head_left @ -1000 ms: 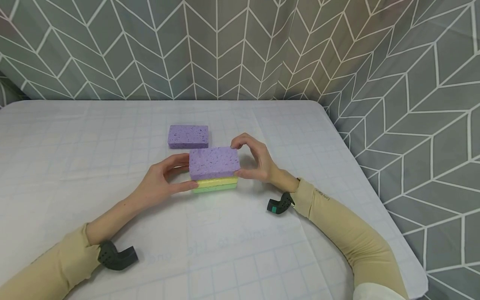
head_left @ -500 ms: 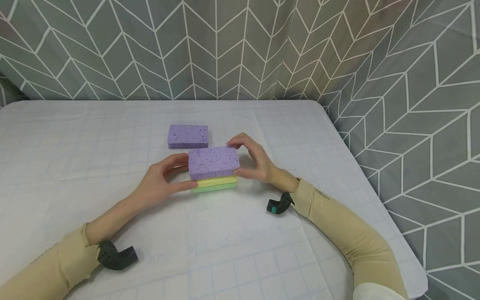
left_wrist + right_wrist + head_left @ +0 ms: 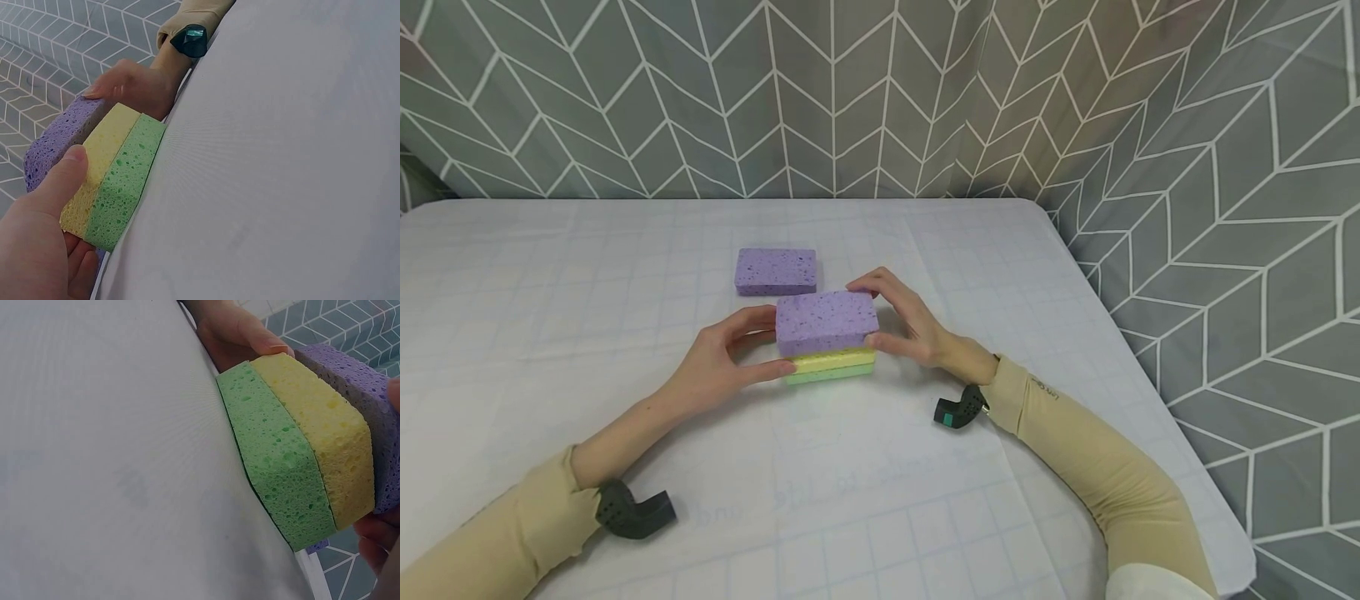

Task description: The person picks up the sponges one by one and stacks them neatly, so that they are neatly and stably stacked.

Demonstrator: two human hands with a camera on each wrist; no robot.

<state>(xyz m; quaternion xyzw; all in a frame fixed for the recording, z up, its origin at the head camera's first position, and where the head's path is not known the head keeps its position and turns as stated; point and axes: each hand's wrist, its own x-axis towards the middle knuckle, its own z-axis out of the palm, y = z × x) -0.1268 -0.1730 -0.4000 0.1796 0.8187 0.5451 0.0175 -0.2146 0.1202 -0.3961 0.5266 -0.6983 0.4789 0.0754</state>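
Observation:
A yellow sponge [image 3: 109,153] lies flat on a green sponge [image 3: 128,181], and the green one rests on the table. My left hand [image 3: 718,367] grips this pair at its left end, thumb on the yellow sponge's near side and fingers behind. Over the yellow sponge is a purple sponge [image 3: 826,321], held at its right end by my right hand [image 3: 917,329] between thumb and fingers. In the right wrist view its shaded underside [image 3: 344,390] shows beside the yellow sponge, so it sits at least partly off it. A second purple sponge [image 3: 775,272] lies just behind the stack.
A white cloth with a faint grid covers the table [image 3: 625,250]. Grey patterned curtains [image 3: 865,100] hang behind it and along the right side. A dark wrist camera [image 3: 634,510] sticks out from the left sleeve, another camera [image 3: 958,408] from the right.
The purple sponge in my right hand has risen or shifted slightly away, baring more of the yellow sponge's front. My right fingers have slid a little left along its far edge. My left hand stays put.

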